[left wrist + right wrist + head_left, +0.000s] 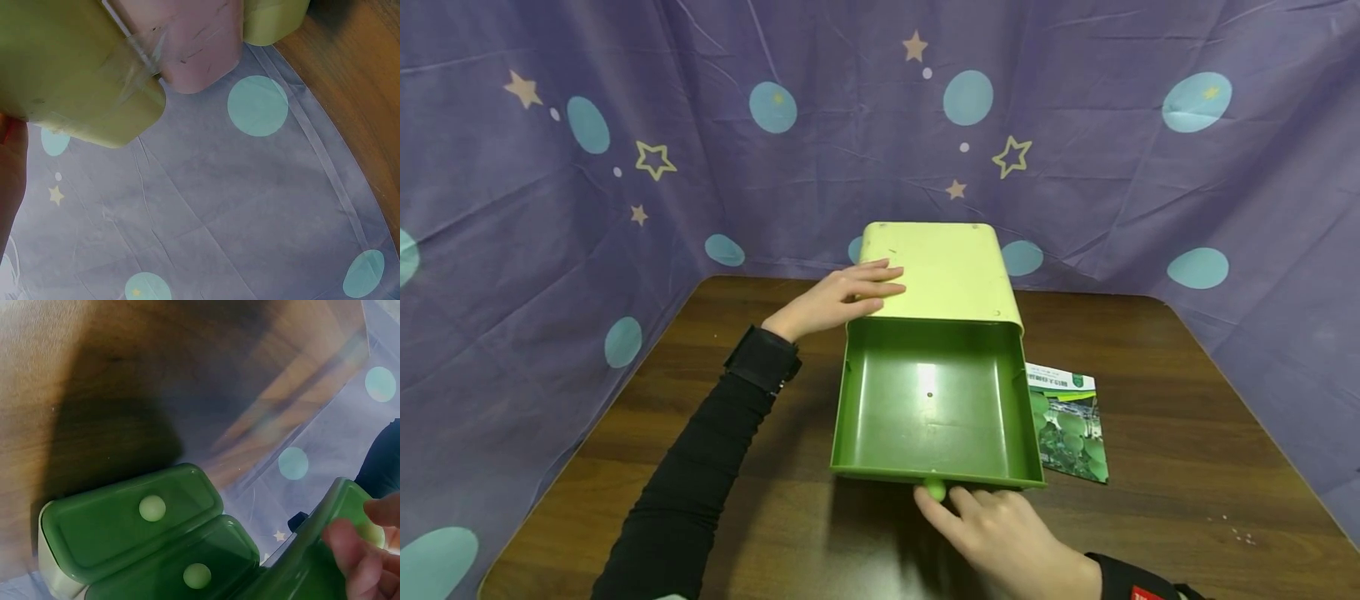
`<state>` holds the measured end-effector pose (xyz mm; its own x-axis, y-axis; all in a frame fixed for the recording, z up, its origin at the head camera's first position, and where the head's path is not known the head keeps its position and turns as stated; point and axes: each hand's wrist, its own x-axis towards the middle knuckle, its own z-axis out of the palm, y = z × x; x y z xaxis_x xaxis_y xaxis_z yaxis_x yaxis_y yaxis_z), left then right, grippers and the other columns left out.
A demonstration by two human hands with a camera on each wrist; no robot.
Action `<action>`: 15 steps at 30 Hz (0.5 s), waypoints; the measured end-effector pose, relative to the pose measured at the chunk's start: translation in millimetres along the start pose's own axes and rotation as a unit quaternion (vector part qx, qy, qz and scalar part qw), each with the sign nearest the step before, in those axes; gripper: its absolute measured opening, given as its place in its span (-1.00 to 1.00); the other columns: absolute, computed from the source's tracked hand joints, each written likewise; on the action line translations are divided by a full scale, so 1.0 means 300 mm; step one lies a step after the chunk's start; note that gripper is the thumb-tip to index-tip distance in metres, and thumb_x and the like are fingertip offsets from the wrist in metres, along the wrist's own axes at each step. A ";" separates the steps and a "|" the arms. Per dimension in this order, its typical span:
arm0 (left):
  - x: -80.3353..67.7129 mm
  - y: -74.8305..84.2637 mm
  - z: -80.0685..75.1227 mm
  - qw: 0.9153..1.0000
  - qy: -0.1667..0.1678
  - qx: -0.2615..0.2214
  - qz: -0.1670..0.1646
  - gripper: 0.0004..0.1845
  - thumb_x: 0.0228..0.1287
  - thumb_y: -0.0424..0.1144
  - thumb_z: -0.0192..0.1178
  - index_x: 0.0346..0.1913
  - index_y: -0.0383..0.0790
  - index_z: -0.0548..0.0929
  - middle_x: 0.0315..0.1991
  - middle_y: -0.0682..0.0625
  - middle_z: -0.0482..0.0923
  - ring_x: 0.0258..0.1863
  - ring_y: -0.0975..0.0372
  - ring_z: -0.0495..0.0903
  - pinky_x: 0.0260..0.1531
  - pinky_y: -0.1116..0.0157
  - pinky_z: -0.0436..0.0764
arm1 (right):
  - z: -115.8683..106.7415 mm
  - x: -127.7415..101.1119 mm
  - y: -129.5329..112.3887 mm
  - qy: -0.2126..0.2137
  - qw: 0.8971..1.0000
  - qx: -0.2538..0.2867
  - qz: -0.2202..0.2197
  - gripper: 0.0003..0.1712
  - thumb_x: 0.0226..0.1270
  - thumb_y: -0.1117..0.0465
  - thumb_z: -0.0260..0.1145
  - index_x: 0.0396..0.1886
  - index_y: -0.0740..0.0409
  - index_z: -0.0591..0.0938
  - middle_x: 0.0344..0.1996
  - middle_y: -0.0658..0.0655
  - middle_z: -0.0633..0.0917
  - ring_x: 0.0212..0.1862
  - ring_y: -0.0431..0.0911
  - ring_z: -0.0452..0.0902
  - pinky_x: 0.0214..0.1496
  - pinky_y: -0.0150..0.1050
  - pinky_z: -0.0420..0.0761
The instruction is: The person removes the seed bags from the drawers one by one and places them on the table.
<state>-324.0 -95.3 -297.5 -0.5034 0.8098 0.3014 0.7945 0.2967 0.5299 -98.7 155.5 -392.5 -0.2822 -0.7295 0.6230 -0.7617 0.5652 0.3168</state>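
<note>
1. Pictured at centre frame: green drawer (936, 404) pulled well out of pale yellow-green cabinet (942, 271), standing on brown worktop (1165, 350).
2. Left hand (842, 296) laid flat on cabinet top, fingers straight and touching, steadying it.
3. Right hand (1000, 529) at lower centre, fingers (350, 544) pinching small round knob (936, 489) on drawer front.
4. Judged light, rigid, smooth plastic; knob the natural hold, though small and likely slippery.
5. Seed packet (1067, 421) lay just beside drawer's right edge; open worktop to lower left; purple starred cloth (550, 208) closing in back and sides.
</note>
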 end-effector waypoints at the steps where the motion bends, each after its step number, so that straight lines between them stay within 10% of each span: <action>1: 0.000 -0.001 0.000 1.000 0.000 0.000 0.000 -0.05 0.44 0.47 -0.20 0.43 -0.32 0.48 0.55 -0.21 0.23 0.63 0.00 0.00 0.60 -0.03 0.02 | 0.001 0.002 0.000 0.004 1.000 -0.005 -0.002 -0.33 0.43 0.48 -0.46 -0.07 0.07 0.63 -0.64 -0.09 0.39 -0.72 -0.33 0.11 -0.68 -0.55 -0.12; 15: 0.003 0.003 -0.007 1.000 -0.008 0.009 0.000 -0.01 0.41 0.50 -0.24 0.43 -0.32 0.48 0.55 -0.22 0.24 0.62 -0.01 0.01 0.60 -0.02 0.04 | -0.008 0.019 0.005 0.008 1.000 -0.016 -0.011 -0.36 0.50 0.48 -0.44 -0.11 0.10 0.63 -0.61 -0.07 0.41 -0.69 -0.29 0.25 -0.73 -0.55 0.05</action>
<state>-324.4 -95.3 -295.1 -0.4983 0.8173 0.2892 0.8006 0.3058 0.5153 -100.1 153.2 -386.7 -0.2564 -0.7360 0.6266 -0.7485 0.5613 0.3530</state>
